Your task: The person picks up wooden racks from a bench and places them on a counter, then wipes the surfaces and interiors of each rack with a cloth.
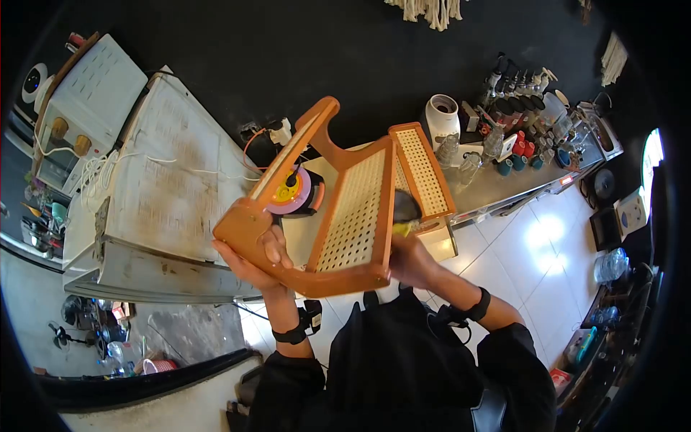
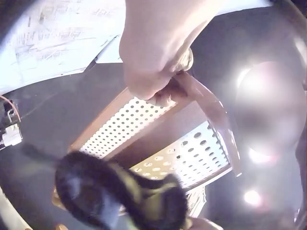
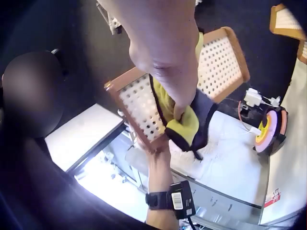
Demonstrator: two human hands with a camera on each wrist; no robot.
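A brown wooden rack [image 1: 317, 209] with pale perforated panels is held up tilted in front of the body. My left hand [image 1: 252, 263] grips its curved side piece at the lower left, thumb on the inner face. My right hand [image 3: 180, 91] holds a yellow and dark grey cloth [image 3: 184, 127], bunched in its fingers, against a perforated panel [image 3: 220, 67]. In the head view this hand is at the rack's right edge, and only a bit of yellow cloth shows beside it. In the left wrist view the cloth [image 2: 144, 196] hangs over the rack's lower part.
A second brown rack piece [image 1: 425, 173] stands behind. A pink and yellow reel [image 1: 291, 189] and a white plug sit beyond the rack. A stained white appliance top [image 1: 176, 165] lies at left. Cups, bottles and glass jars [image 1: 471, 165] crowd the counter at right.
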